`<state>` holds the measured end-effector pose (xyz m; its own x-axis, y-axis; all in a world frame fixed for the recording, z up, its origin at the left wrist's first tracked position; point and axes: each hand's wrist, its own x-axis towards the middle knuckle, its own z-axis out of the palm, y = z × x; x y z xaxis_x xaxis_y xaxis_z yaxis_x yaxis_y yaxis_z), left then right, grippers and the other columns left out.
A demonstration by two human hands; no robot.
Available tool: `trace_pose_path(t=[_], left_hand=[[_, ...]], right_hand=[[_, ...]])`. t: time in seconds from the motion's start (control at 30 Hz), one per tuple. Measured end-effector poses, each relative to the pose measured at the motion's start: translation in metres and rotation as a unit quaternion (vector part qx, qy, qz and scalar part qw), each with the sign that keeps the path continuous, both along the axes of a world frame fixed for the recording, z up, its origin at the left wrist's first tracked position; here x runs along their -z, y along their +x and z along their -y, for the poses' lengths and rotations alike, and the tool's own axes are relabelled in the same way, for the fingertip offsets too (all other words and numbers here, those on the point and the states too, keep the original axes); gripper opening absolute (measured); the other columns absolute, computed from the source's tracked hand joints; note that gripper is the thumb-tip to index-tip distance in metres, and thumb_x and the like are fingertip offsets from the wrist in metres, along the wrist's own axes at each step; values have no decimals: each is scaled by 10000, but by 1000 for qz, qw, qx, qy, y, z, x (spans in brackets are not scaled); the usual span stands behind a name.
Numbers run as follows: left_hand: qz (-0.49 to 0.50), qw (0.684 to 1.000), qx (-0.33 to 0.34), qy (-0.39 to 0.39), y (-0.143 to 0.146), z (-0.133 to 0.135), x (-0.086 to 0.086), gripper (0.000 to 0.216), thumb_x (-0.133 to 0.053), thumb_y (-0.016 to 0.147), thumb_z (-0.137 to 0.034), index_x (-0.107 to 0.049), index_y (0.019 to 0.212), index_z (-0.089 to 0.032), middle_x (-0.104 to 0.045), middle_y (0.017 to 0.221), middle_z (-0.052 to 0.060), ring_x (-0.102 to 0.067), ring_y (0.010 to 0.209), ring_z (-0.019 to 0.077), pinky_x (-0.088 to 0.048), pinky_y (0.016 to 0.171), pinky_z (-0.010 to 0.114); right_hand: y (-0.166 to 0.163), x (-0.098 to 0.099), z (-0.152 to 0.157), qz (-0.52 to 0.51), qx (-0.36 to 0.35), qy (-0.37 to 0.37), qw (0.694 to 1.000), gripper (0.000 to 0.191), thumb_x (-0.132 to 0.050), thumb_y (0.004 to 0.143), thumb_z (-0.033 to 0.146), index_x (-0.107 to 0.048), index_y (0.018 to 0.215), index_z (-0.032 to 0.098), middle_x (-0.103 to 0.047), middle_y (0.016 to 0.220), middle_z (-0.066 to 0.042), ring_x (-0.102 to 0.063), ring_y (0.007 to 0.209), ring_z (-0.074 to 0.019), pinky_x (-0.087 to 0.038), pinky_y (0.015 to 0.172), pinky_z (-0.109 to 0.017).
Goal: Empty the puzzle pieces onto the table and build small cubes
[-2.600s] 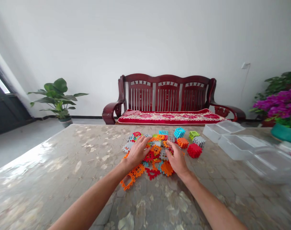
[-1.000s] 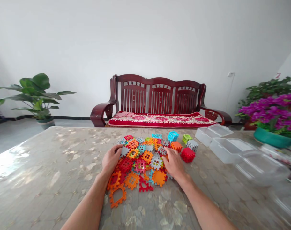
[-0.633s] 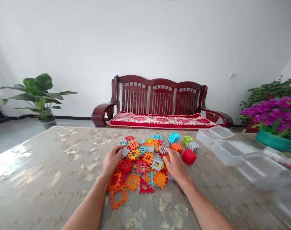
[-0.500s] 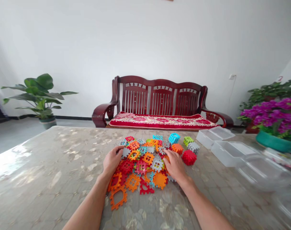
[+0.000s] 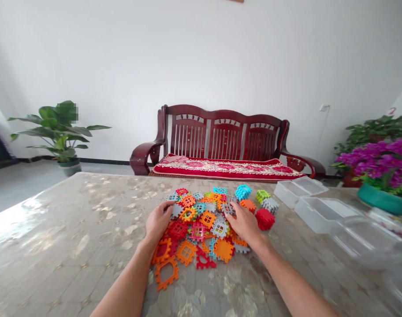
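Observation:
A heap of toothed plastic building tiles in orange, red, grey, blue and green lies between my hands, many with window cut-outs. At its left edge, my left hand rests with fingers loosely bent and apart beside a plain grey tile; no tile shows in its grasp. My right hand reaches over the right side, thumb and forefinger at the edges of a grey window tile. Further right sit stacks of like tiles: blue, orange, red, grey and green.
Clear plastic boxes and a transparent lid stand on the right of the patterned table. Behind them is a teal flowerpot with purple flowers. A wooden bench stands beyond the table, a potted plant at left.
The view has shifted slightly, moving everything a little to the right. My right hand's fingers have moved slightly farther forward around the grey window tile. My left hand stays at the heap's edge.

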<state>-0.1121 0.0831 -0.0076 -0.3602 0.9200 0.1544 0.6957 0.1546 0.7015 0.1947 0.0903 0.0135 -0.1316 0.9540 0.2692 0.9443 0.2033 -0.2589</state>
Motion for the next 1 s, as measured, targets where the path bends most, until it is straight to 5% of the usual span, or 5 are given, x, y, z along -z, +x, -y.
trace_pose_path(t=[0.33,0.67,0.87,1.0], left_hand=[[1,1000,1,4,0,-1,1,335,-460,858,-335,-675,1107,-275,-713,1127,7,-642,1027,207,-468,848,271],[-9,1000,1,-3,1,1,-2,346,-446,859,-327,-676,1111,-268,-713,1124,7,-650,1015,205,-473,815,260],[-18,1000,-4,0,2,1,-4,335,-456,851,-340,-694,1078,-278,-730,1075,-1,-664,969,204,-483,773,248],[-29,1000,-5,3,0,0,0,341,-459,849,-358,-691,1088,-284,-729,1080,4,-664,975,214,-485,761,255]], right_hand=[[-15,-2,-15,50,59,11,997,503,-569,825,447,-537,1273,221,-687,1116,-123,-641,1015,-268,-460,824,-357],[-12,-3,-9,-6,5,77,997,486,-605,824,314,-550,1282,162,-680,1149,-122,-628,1050,-245,-451,920,-342],[47,-31,-24,-179,88,84,976,502,-598,794,409,-566,1263,234,-701,1131,-57,-665,960,-204,-492,864,-318],[107,-38,-31,-186,193,85,960,583,-595,783,438,-521,1310,199,-681,1173,-91,-656,1002,-230,-474,883,-333]])
